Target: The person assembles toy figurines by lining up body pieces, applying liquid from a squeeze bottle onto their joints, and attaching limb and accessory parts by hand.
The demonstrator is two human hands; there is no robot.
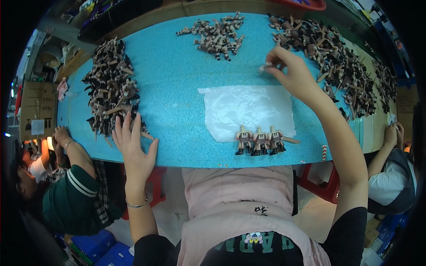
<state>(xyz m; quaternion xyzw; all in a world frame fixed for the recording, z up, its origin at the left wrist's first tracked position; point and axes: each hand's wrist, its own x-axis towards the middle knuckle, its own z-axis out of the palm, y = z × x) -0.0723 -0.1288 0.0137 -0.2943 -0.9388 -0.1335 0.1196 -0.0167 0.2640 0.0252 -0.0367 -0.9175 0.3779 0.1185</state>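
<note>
Your right hand [293, 73] is pinching a small whitish piece [265, 68], while three beige-and-brown plastic-looking figures [260, 142] are lying bodyward of it, feet toward you, farther from your splayed left hand [135, 148].

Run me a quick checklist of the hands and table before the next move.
1. Right hand holding a small piece: ok.
2. Left hand touching the left pile: cannot tell; it is spread open at the near edge.
3. Three figures side by side at the sheet's near edge: ok.
4. Plastic sheet smooth: not ok, wrinkled.
5. Far pile clear of the sheet: ok.
</note>
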